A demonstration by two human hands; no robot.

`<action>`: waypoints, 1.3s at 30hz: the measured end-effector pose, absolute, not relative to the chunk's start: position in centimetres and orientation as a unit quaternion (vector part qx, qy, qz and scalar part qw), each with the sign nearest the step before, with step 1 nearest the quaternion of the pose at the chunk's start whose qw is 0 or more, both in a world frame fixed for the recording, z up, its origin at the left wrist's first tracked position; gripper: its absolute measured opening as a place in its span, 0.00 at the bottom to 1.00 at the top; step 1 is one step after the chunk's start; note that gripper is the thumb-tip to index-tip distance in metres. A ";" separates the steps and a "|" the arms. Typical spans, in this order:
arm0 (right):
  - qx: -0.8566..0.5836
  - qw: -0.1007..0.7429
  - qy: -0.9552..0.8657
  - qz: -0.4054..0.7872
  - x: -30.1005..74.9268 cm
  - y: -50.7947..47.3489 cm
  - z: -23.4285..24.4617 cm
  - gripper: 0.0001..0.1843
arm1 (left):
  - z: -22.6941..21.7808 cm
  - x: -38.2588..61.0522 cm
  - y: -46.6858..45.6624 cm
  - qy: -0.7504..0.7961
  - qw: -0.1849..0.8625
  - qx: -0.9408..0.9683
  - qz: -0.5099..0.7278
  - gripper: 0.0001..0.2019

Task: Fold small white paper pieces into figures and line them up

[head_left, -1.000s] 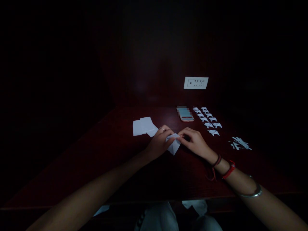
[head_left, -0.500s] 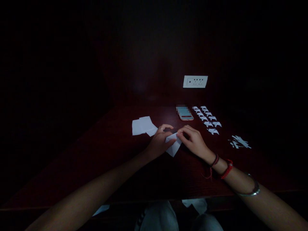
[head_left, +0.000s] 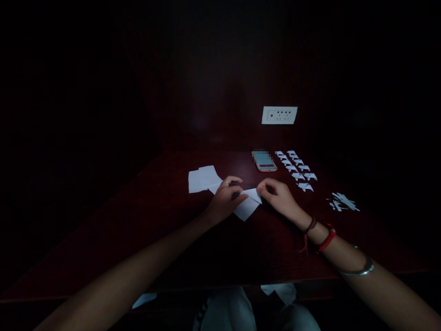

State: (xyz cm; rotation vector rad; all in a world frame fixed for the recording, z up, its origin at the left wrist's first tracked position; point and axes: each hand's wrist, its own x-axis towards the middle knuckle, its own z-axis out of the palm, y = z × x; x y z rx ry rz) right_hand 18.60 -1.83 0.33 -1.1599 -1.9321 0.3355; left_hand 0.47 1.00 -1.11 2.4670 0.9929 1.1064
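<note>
A white paper sheet (head_left: 246,207) lies partly folded on the dark red table (head_left: 165,220), between both hands. My left hand (head_left: 224,198), with a ring on one finger, pinches the sheet's left edge with curled fingers. My right hand (head_left: 277,196) pinches the folded upper right edge. Red cords and a metal bangle sit on my right wrist and forearm.
A stack of white paper squares (head_left: 202,178) lies left of my hands. A phone (head_left: 263,161) rests further back, with two rows of several small folded paper pieces (head_left: 296,170) beside it. Paper scraps (head_left: 341,202) lie at the right. A wall socket (head_left: 279,115) sits behind.
Both hands have drawn slightly apart, and the sheet's upper flap has been folded over, so more of the paper shows between them.
</note>
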 end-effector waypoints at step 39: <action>-0.384 0.347 -0.849 0.109 18.3 -2.4 0.8 0.05 | 0.1 0.6 -0.2 0.297 0.115 0.878 0.357 0.05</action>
